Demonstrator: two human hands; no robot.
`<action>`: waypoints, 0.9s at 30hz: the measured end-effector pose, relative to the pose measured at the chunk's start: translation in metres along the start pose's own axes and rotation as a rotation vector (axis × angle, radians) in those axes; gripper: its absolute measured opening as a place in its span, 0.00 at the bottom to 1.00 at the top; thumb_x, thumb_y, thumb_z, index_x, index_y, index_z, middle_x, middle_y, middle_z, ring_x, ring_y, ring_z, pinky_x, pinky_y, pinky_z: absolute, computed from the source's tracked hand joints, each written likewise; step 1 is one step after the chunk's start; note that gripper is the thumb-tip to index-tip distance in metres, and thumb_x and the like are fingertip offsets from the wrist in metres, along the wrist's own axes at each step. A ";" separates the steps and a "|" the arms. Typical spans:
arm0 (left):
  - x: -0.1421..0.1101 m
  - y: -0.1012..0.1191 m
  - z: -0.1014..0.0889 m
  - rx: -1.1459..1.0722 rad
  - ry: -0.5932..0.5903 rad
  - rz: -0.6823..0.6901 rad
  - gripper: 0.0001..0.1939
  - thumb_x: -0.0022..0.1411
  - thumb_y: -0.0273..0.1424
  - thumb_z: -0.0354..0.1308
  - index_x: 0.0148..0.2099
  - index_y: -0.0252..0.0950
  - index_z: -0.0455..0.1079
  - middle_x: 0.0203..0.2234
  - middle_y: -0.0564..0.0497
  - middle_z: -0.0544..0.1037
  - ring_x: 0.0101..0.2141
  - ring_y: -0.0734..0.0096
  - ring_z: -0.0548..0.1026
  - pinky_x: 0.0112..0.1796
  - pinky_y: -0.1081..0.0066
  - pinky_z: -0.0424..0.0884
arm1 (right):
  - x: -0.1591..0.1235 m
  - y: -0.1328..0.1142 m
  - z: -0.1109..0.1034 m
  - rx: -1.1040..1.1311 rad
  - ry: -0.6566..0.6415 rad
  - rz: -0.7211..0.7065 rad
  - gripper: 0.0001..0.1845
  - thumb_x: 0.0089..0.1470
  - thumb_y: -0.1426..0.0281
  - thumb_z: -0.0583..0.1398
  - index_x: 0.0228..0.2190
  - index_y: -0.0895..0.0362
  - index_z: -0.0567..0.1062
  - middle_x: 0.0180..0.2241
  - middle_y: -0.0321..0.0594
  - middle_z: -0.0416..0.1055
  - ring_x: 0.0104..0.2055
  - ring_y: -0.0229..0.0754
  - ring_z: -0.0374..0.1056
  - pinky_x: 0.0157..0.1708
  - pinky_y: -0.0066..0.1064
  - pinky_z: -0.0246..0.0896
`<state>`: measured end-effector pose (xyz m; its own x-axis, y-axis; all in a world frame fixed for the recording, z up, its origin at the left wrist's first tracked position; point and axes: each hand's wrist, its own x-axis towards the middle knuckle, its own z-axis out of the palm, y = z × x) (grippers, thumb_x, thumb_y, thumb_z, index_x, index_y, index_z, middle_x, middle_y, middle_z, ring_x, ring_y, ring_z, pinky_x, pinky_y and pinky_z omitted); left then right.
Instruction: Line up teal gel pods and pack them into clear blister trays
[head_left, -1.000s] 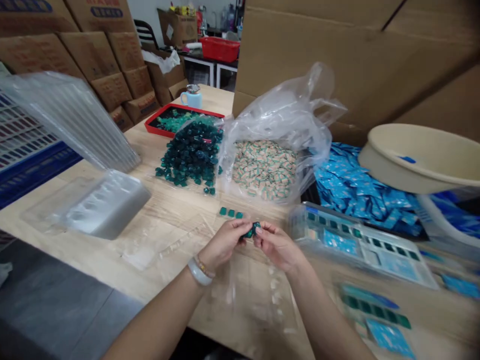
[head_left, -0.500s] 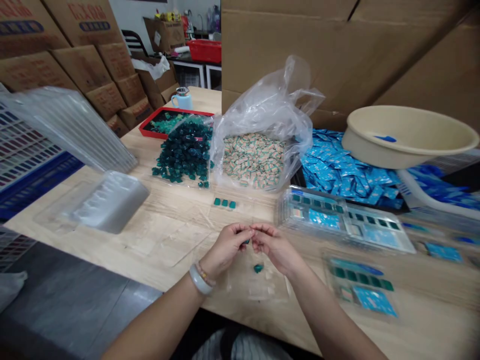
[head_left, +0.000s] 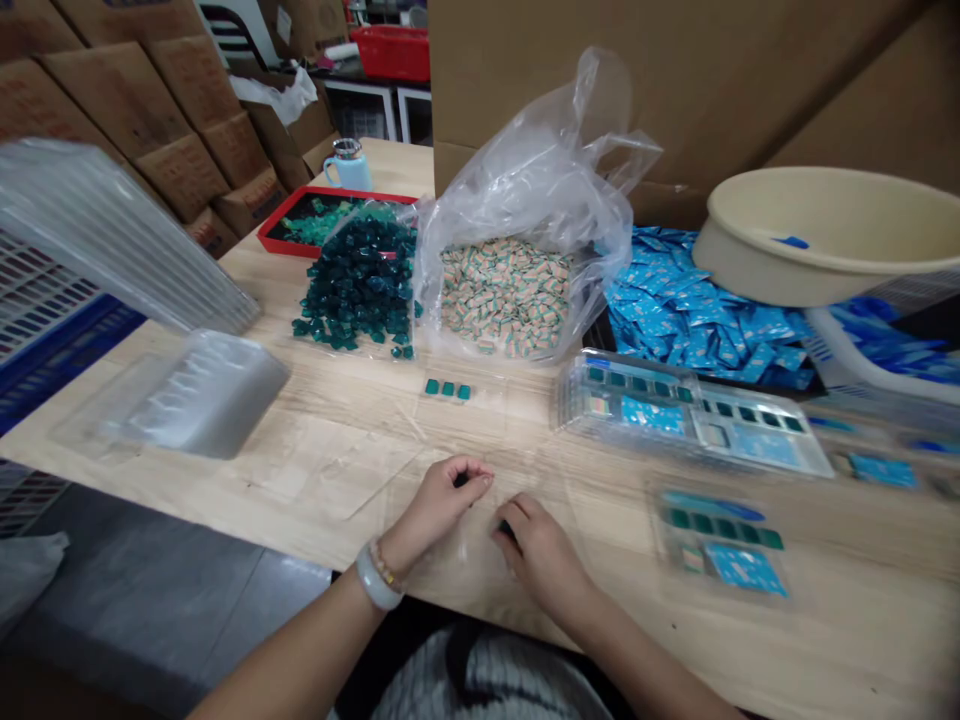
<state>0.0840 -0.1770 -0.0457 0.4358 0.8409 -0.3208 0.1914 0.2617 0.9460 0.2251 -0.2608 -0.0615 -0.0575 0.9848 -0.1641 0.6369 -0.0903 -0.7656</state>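
A small dark green pod (head_left: 459,480) is gripped in the curled fingers of the left hand (head_left: 441,505), and a second pod (head_left: 505,529) is pinched under the bent fingertips of the right hand (head_left: 538,548). Both hands are closed and are held just apart, low over a clear plastic sheet (head_left: 457,560) on the tabletop (head_left: 862,610). The long axis of neither pod can be told, as each is mostly hidden by fingers. Three matching pods (head_left: 448,390) are lined up at 12 o'clock from the hands. A heap of loose pods in a clear bag (head_left: 360,285) lies at 11 o'clock, and beige-striped sachets in a clear bag (head_left: 504,295) at 12 o'clock. A blister tray holding pods and blue sachets (head_left: 690,415) is placed at 2 o'clock, with loose blue sachets (head_left: 697,300) and a beige basin (head_left: 825,235) beyond it.
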 end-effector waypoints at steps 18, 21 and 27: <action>-0.022 0.011 0.022 0.733 -0.084 0.576 0.08 0.58 0.28 0.47 0.39 0.37 0.66 0.35 0.48 0.67 0.37 0.70 0.65 0.38 0.69 0.63 | 0.018 -0.017 -0.025 1.006 0.245 0.313 0.12 0.36 0.64 0.64 0.21 0.59 0.70 0.20 0.33 0.66 0.21 0.32 0.60 0.22 0.26 0.56; -0.018 0.016 0.018 0.667 -0.147 0.483 0.06 0.57 0.31 0.49 0.35 0.36 0.66 0.32 0.50 0.67 0.35 0.70 0.65 0.36 0.70 0.62 | 0.019 -0.016 -0.025 0.978 0.230 0.294 0.11 0.37 0.64 0.63 0.22 0.58 0.70 0.20 0.33 0.66 0.19 0.31 0.59 0.21 0.26 0.56; 0.002 0.012 0.019 -0.283 -0.139 -0.078 0.11 0.53 0.37 0.52 0.29 0.33 0.64 0.20 0.55 0.61 0.22 0.79 0.59 0.21 0.78 0.54 | 0.028 -0.011 -0.025 0.549 0.260 -0.015 0.10 0.46 0.68 0.58 0.35 0.54 0.72 0.32 0.39 0.69 0.33 0.38 0.64 0.34 0.31 0.59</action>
<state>0.1041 -0.1813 -0.0358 0.5495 0.7453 -0.3777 -0.0145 0.4605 0.8876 0.2350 -0.2288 -0.0421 0.1702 0.9843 -0.0460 0.1437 -0.0710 -0.9871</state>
